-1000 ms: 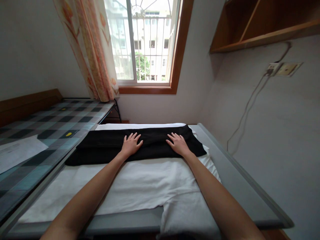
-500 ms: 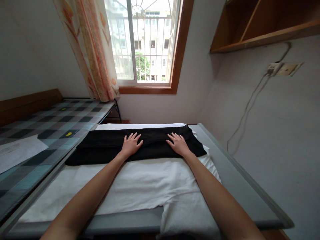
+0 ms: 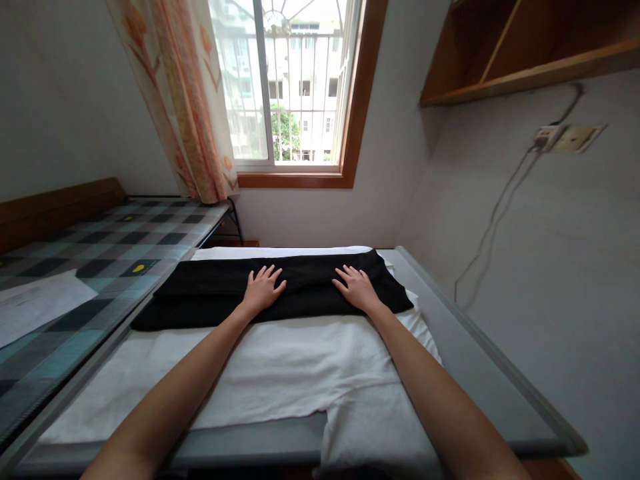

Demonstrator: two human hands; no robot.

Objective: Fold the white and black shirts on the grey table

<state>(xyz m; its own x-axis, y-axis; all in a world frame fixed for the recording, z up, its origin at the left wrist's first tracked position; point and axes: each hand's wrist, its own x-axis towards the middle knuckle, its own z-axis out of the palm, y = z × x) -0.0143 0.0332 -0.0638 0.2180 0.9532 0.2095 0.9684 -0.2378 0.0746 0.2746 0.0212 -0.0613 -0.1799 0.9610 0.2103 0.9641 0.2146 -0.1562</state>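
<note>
A folded black garment (image 3: 305, 285), its exact kind unclear, lies lengthwise across a white T-shirt (image 3: 280, 373). The shirt is spread on a grey table (image 3: 475, 373), and one sleeve hangs over the front edge. My left hand (image 3: 263, 290) rests palm down on the black cloth left of its middle, fingers spread. Flat on the same cloth further right is my right hand (image 3: 355, 287), its fingers also apart. Neither hand grips anything. Along the far side a strip of the white shirt shows beyond the black garment.
On the left a bed with a checked mattress (image 3: 165, 238) adjoins the table, with a paper sheet (image 3: 43, 303) on it. A curtain (image 3: 193, 113) hangs beside the window (image 3: 300, 100). Cords run from a wall socket (image 3: 547, 137) below a wooden shelf (image 3: 530, 77).
</note>
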